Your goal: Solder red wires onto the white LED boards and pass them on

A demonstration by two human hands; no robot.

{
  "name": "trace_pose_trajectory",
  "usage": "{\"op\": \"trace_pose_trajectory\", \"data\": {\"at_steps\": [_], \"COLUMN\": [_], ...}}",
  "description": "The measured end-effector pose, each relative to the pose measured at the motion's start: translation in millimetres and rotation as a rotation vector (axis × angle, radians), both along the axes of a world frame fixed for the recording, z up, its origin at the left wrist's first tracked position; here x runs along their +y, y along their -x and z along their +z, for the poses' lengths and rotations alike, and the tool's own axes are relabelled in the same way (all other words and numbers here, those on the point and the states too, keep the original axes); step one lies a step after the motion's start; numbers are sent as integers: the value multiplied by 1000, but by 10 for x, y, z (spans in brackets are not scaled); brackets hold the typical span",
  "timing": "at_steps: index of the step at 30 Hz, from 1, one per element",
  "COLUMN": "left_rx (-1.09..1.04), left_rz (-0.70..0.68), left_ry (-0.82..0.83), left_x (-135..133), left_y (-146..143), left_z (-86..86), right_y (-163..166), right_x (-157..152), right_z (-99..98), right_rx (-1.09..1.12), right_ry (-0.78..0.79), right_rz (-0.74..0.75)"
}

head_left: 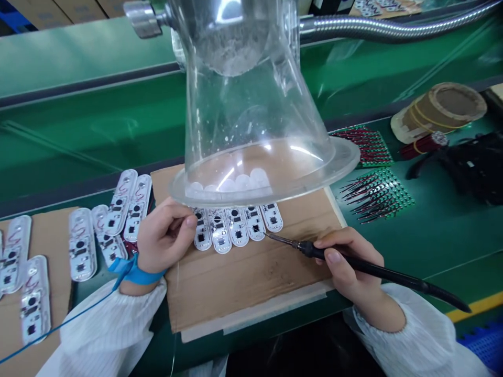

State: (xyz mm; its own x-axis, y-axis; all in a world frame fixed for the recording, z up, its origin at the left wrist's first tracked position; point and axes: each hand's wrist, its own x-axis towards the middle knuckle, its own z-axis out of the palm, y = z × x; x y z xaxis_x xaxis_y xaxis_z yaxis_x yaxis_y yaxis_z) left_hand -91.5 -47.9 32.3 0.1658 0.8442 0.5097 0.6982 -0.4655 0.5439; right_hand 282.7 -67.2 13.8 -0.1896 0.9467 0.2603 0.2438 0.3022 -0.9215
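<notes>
My right hand (pixel 351 264) grips a black soldering iron (pixel 381 269) like a pen, its tip touching or just above a white circuit board (pixel 255 222) near the right end of a row. Pinched in my left hand (pixel 167 235) is a thin solder wire (pixel 177 285), which hangs below the fist and also runs faintly right over the boards. A blue wrist strap (pixel 141 271) circles my left wrist. Several white boards with black chips lie side by side on a cardboard sheet (pixel 251 285). Their upper ends show only through the clear hood (pixel 251 120).
The hood hangs low over the boards, fed by a ribbed metal hose (pixel 361 31). More white boards (pixel 82 243) lie at left, some on another cardboard piece (pixel 58 283). At right are small green boards with red wires (pixel 379 193), a cardboard tube (pixel 428 118) and a wire bundle (pixel 422 146).
</notes>
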Motion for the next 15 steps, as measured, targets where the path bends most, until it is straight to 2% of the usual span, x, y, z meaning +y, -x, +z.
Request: {"op": "trace_pose_trajectory", "data": {"at_steps": [15], "left_rx": [-11], "left_rz": [-41], "left_ry": [15], "left_x": [5], "left_y": [-12], "left_z": [5], "right_y": [-13], "right_x": [6], "right_z": [-21], "right_rx": [-32], "right_ry": [5], "right_rz": [20]}}
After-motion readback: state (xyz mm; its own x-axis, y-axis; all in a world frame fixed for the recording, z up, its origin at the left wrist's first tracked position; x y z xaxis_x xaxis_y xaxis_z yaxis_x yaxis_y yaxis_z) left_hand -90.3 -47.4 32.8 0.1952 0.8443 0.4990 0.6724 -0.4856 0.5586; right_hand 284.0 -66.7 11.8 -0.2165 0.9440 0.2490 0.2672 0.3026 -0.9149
